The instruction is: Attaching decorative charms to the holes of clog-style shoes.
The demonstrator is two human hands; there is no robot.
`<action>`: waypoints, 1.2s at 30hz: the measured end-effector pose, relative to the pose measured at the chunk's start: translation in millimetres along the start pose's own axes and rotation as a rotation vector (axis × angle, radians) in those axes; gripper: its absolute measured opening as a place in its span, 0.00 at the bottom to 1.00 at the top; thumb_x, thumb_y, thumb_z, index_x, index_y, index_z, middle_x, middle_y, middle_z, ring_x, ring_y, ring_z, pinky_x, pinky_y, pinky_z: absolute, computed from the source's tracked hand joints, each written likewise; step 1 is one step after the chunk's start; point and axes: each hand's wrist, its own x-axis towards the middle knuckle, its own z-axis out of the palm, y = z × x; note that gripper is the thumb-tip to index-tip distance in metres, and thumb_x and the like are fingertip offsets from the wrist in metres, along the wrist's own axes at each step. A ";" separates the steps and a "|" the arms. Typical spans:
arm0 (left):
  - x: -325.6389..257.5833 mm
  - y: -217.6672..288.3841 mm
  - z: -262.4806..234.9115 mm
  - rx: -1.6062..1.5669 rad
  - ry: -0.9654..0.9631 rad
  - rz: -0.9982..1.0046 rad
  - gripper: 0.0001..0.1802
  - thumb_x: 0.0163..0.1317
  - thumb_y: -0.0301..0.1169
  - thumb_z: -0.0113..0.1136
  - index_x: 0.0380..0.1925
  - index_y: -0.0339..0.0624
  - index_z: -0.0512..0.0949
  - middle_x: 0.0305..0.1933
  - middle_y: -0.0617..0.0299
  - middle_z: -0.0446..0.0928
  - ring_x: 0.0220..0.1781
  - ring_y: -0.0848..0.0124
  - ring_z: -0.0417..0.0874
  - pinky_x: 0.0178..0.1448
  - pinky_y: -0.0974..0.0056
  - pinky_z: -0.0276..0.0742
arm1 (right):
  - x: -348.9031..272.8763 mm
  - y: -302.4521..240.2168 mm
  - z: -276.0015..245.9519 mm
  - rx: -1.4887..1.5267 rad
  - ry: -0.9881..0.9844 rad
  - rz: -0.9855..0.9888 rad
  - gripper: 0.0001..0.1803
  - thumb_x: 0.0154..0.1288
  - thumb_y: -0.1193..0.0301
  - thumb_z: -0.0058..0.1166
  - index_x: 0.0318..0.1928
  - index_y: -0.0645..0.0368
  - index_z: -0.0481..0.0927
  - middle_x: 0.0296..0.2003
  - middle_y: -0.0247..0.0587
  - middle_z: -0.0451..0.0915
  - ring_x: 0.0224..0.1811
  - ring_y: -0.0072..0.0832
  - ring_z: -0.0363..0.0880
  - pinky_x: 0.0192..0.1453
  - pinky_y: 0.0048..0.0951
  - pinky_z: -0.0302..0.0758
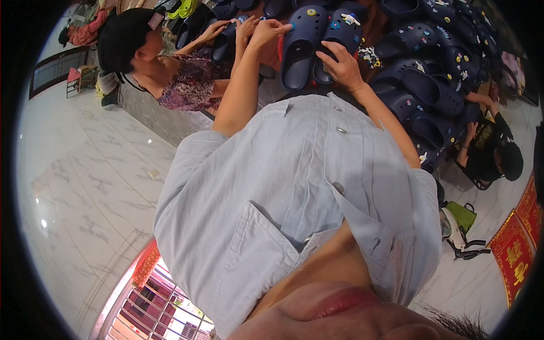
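Observation:
A pair of navy clogs stands upright in front of me, toes pointing away: the left clog (305, 39) and the right clog (347, 25). Both carry small charms on their perforated toes. My left hand (270, 35) reaches to the outer side of the left clog, thumb and finger pinched at a small blue charm (289, 26). My right hand (342, 65) lies over the opening of the right clog, with bent fingers around its inner rim. Part of that clog is hidden beneath the hand. Something red shows behind the pair.
Many navy clogs (422, 88) with charms are heaped to my right. Loose charms (371, 56) lie beside the pair. At my left, a person in a black cap (127, 42) handles another clog (222, 50). Another person (501, 156) works at the far right.

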 end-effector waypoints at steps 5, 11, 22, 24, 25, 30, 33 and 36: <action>-0.6 24.5 8.9 0.319 0.073 0.034 0.19 0.49 0.43 0.74 0.23 0.36 0.82 0.20 0.62 0.78 0.23 0.74 0.76 0.30 0.66 0.71 | -7.1 4.6 7.5 -0.007 -0.003 0.045 0.25 0.43 0.78 0.60 0.47 0.54 0.79 0.53 0.39 0.75 0.54 0.38 0.75 0.53 0.35 0.77; -4.7 4.8 8.9 0.430 0.177 0.054 0.23 0.52 0.49 0.70 0.27 0.36 0.83 0.24 0.54 0.82 0.29 0.64 0.83 0.35 0.60 0.75 | -7.5 8.5 6.8 0.030 -0.012 0.036 0.16 0.48 0.79 0.59 0.42 0.60 0.78 0.45 0.41 0.78 0.47 0.39 0.78 0.49 0.36 0.77; -58.1 60.6 18.9 0.462 0.329 0.278 0.14 0.56 0.42 0.65 0.29 0.41 0.84 0.36 0.53 0.83 0.53 0.52 0.79 0.65 0.55 0.65 | -7.4 8.1 2.1 -0.045 -0.249 -0.066 0.10 0.49 0.69 0.62 0.33 0.54 0.77 0.32 0.35 0.73 0.41 0.32 0.73 0.46 0.33 0.71; -62.1 57.9 20.2 0.424 0.327 0.311 0.13 0.55 0.39 0.65 0.28 0.40 0.83 0.38 0.52 0.83 0.54 0.51 0.78 0.68 0.55 0.64 | -7.8 6.9 2.2 -0.066 -0.256 -0.065 0.10 0.49 0.69 0.62 0.33 0.53 0.77 0.32 0.34 0.73 0.41 0.32 0.73 0.47 0.32 0.70; -65.2 57.2 20.9 0.455 0.379 0.441 0.11 0.55 0.37 0.67 0.28 0.39 0.83 0.31 0.54 0.82 0.41 0.59 0.81 0.51 0.60 0.70 | -7.6 6.4 2.1 -0.086 -0.263 -0.063 0.11 0.48 0.68 0.63 0.33 0.52 0.77 0.31 0.34 0.73 0.41 0.31 0.73 0.48 0.32 0.70; -74.2 55.7 20.1 0.471 0.415 0.597 0.11 0.55 0.35 0.69 0.28 0.38 0.82 0.23 0.58 0.82 0.26 0.67 0.84 0.32 0.65 0.77 | -7.5 4.4 2.7 -0.109 -0.270 -0.065 0.11 0.49 0.67 0.63 0.34 0.51 0.77 0.31 0.34 0.73 0.41 0.31 0.73 0.49 0.32 0.68; -83.2 61.3 22.7 0.496 0.466 0.622 0.10 0.55 0.34 0.69 0.28 0.37 0.82 0.23 0.57 0.81 0.25 0.67 0.83 0.31 0.65 0.76 | -8.4 1.9 1.3 -0.088 -0.273 -0.037 0.10 0.50 0.68 0.62 0.34 0.51 0.77 0.31 0.34 0.74 0.41 0.31 0.73 0.48 0.32 0.69; -81.3 49.9 27.3 0.303 0.405 0.416 0.10 0.55 0.34 0.69 0.28 0.37 0.82 0.23 0.57 0.81 0.24 0.67 0.83 0.30 0.65 0.76 | -8.8 0.5 0.9 0.009 -0.268 0.021 0.10 0.51 0.70 0.62 0.35 0.53 0.78 0.32 0.36 0.74 0.40 0.33 0.74 0.45 0.33 0.72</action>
